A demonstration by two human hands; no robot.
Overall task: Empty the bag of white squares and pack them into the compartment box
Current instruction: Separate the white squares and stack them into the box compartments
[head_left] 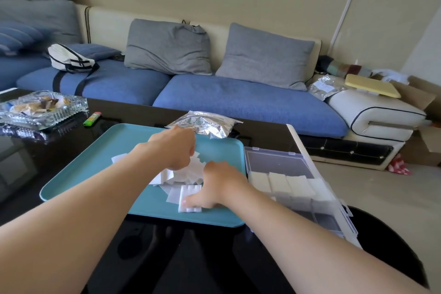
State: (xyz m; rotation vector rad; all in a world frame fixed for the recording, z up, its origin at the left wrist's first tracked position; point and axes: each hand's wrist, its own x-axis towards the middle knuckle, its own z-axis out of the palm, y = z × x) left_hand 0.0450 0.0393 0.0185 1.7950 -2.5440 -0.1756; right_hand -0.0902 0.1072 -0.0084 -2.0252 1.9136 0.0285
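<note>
Stack [190, 198] of white squares lies on tray [95, 174] just left of right hand [216, 182]. Thumb presses its near end, but the fingers are tucked under, so I can't tell the grip. Stack's long axis runs away from the person. Box [274, 150] sits just right of that hand, so right is likely the nearer carrier. Left hand [176, 148] is curled over loose pile [187, 172]; can't tell if it pinches any. Bag [207, 124] lies just beyond it.

Forearms bare as far as they show; left grip [177, 148] and right grip [222, 180] bare too
</note>
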